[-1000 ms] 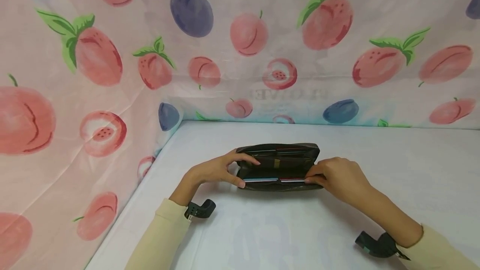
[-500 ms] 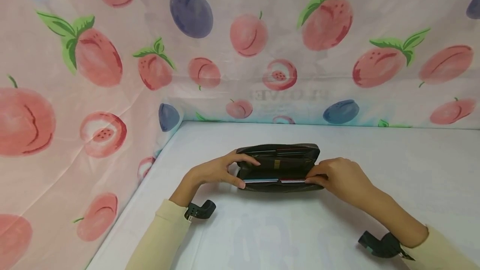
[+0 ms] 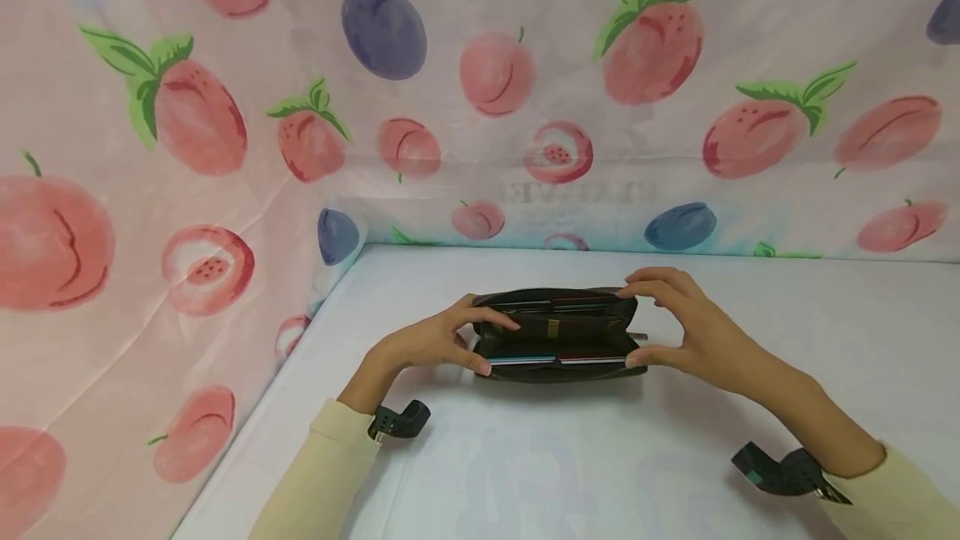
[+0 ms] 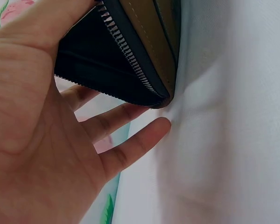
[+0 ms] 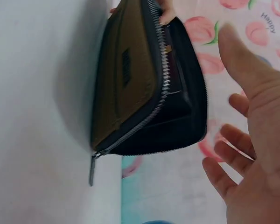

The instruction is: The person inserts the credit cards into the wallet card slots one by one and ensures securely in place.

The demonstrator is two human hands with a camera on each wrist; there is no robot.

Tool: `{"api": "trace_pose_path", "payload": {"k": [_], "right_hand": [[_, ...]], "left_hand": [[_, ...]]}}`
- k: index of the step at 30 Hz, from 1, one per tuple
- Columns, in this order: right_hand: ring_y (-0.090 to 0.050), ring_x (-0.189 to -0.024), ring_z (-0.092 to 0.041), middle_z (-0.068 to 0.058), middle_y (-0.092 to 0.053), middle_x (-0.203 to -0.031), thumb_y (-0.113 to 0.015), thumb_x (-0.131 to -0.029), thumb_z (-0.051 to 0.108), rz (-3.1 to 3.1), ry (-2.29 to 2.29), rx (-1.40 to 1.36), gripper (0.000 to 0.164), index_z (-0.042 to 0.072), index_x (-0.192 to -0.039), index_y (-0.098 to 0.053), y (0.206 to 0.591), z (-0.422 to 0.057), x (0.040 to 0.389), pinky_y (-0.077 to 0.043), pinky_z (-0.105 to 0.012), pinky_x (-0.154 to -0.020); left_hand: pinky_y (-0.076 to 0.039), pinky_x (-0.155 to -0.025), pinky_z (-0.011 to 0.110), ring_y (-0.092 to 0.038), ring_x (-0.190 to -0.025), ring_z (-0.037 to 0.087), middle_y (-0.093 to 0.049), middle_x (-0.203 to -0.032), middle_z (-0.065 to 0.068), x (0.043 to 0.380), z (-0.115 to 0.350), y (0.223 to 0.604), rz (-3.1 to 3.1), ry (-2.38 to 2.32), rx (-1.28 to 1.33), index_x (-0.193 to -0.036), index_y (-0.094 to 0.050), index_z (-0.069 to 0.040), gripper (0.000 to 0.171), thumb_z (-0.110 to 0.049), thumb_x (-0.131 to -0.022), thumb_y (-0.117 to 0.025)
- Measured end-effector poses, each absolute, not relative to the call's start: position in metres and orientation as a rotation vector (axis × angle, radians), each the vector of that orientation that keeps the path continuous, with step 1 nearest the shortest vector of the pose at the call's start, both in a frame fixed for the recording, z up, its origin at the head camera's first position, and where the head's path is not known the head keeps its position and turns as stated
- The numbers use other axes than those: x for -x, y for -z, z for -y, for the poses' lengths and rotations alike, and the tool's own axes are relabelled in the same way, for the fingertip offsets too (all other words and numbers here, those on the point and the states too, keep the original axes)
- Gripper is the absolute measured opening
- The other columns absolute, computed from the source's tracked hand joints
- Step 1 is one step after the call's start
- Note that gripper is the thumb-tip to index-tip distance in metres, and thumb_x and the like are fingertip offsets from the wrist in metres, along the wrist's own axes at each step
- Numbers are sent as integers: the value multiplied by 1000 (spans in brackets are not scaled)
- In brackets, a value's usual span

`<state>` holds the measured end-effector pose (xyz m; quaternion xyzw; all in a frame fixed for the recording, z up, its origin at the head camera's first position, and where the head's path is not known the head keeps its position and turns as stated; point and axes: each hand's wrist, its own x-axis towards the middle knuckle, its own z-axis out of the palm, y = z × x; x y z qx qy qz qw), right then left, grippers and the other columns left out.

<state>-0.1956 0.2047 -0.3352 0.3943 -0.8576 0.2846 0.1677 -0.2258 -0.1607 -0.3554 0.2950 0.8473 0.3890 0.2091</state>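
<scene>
A dark zip-around wallet stands unzipped on the white table, its mouth spread upward. Inside are card edges, including a blue-and-white one and a red-and-white one. My left hand grips the left end, thumb on the front edge and index finger over the interior. At the right end, my right hand has thumb and fingers spread near the front and rear corners; the right wrist view shows a gap between its thumb and the wallet. A metal zipper pull hangs from that end. The wallet's deeper pockets are dark.
White cloth covers the table. A fruit-printed curtain rises behind and along the left side. Each wrist wears a black camera, the left one and the right one.
My right hand has let go of the wallet's front right corner. Its fingers have spread, with the index finger moving back toward the rear corner. The left hand has stayed in place.
</scene>
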Motion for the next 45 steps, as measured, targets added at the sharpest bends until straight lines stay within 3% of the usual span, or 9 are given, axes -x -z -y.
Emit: {"api": "trace_pose_path", "payload": {"k": [2, 4, 8, 14, 20, 31, 37, 42, 45], "right_hand": [[-29, -131, -28, -8, -32, -145, -88, -63, 33, 2531, -855, -1145, 91, 17, -141, -43, 339, -206, 198, -42, -49, -92], [-22, -135, -32, -8, -21, -152, -88, -63, 35, 2619, -886, -1165, 104, 21, -149, -31, 343, -207, 201, -39, -58, -91], [-23, -137, -31, -4, -16, -154, -89, -62, 32, 2694, -902, -1202, 114, 24, -153, -20, 349, -207, 205, -41, -54, -93], [-32, -133, -23, -3, -27, -150, -89, -63, 35, 2606, -825, -1215, 110, 20, -152, -25, 353, -207, 212, -41, -48, -95], [-35, -130, -14, -1, -33, -147, -87, -65, 36, 2553, -925, -1234, 102, 16, -149, -32, 356, -210, 217, -42, -31, -94], [-45, -125, -30, -7, -43, -141, -82, -75, 28, 2559, -1077, -1109, 84, 11, -145, -40, 354, -209, 225, -47, -42, -87], [-57, -113, -35, -13, -48, -138, -79, -80, 26, 2605, -1088, -985, 73, 9, -142, -44, 352, -205, 229, -46, -46, -88], [-56, -114, -37, -16, -48, -137, -73, -86, 26, 2637, -1177, -855, 65, 9, -142, -45, 354, -200, 236, -45, -45, -90], [-56, -114, -37, -17, -49, -136, -70, -89, 25, 2626, -1221, -787, 60, 8, -141, -46, 356, -197, 241, -46, -44, -88]], "left_hand": [[-45, -80, 38, -58, -81, 26, -15, -152, 2, 226, 161, 355, -2363, -1097, -835, -129, -57, -40, 56, -33, -79, -80], [-45, -84, 38, -55, -96, 21, -18, -150, -1, 227, 161, 355, -2379, -1101, -853, -130, -58, -37, 57, -33, -78, -80], [-42, -92, 41, -39, -122, 15, -17, -150, -5, 228, 163, 354, -2404, -1099, -865, -131, -58, -33, 59, -33, -77, -81], [-40, -95, 45, -32, -131, 13, -19, -150, -6, 229, 170, 350, -2374, -1110, -893, -136, -52, -38, 63, -33, -79, -80], [-39, -96, 46, -39, -127, 16, -31, -145, -12, 228, 175, 346, -2386, -1157, -948, -140, -46, -40, 70, -30, -80, -80], [-43, -93, 42, -44, -124, 14, -27, -150, -15, 229, 170, 349, -2415, -1294, -921, -147, -24, -49, 96, -16, -78, -81], [-47, -87, 35, -51, -117, 14, -35, -146, -13, 233, 162, 360, -2537, -1329, -871, -147, -27, -46, 87, -27, -80, -79], [-47, -86, 33, -56, -111, 13, -47, -135, -3, 235, 153, 368, -2595, -1463, -754, -144, -30, -50, 77, -29, -85, -75], [-46, -88, 33, -58, -108, 15, -51, -130, 2, 236, 149, 372, -2596, -1572, -703, -144, -33, -45, 71, -26, -88, -72]]}}
